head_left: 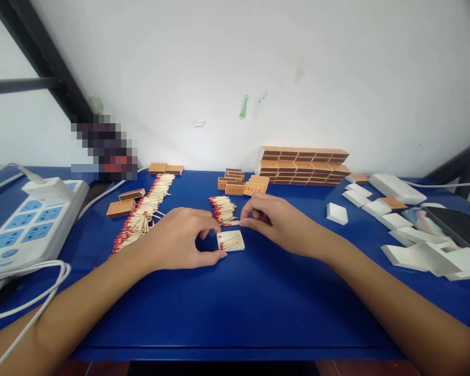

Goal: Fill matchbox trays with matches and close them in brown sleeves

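A white matchbox tray (241, 241) with some red-tipped matches (230, 242) in it lies on the blue table. My left hand (184, 237) holds the tray's left end between thumb and fingers. Just behind the tray is a small heap of matches (222, 210), heads to the left. At the near right edge of that heap, my right hand (272, 222) pinches the plain end of a match (232, 223) between thumb and forefinger. To the left a long row of matches (156, 196) runs back, partly hidden behind my left hand and forearm.
Stacked matchboxes (303, 169) stand along the wall, with loose sleeves (235, 187) beside them. White trays (399, 222) and a dark phone (460, 224) lie on the right. A power strip (35, 219) and white cables (43, 292) occupy the left.
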